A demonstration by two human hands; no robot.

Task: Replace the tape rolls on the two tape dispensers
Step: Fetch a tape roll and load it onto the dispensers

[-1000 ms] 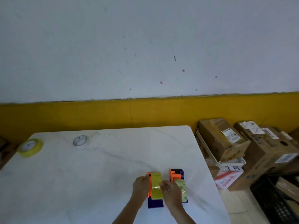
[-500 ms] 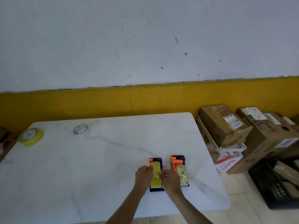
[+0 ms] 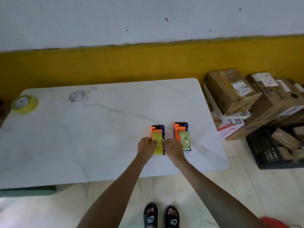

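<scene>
Two orange-and-blue tape dispensers stand side by side on the white marble table (image 3: 82, 145). The left dispenser (image 3: 158, 129) carries a yellow tape roll (image 3: 157, 142). My left hand (image 3: 146, 145) and my right hand (image 3: 172, 148) pinch that roll from either side. The right dispenser (image 3: 180, 128) holds a pale green patterned roll (image 3: 185, 139), untouched. A spare yellow roll (image 3: 23, 104) lies at the table's far left edge, and a clear roll (image 3: 76, 96) lies flat near the back.
Cardboard boxes (image 3: 230, 91) and a white tray are stacked on the floor right of the table. A black crate (image 3: 271, 148) with packages sits by them. My feet in black sandals (image 3: 161, 216) stand on the pale floor below the table's near edge.
The camera has tilted down and drawn back, bringing the table's near edge, floor and feet into view. Both hands stay on the yellow roll in the left dispenser.
</scene>
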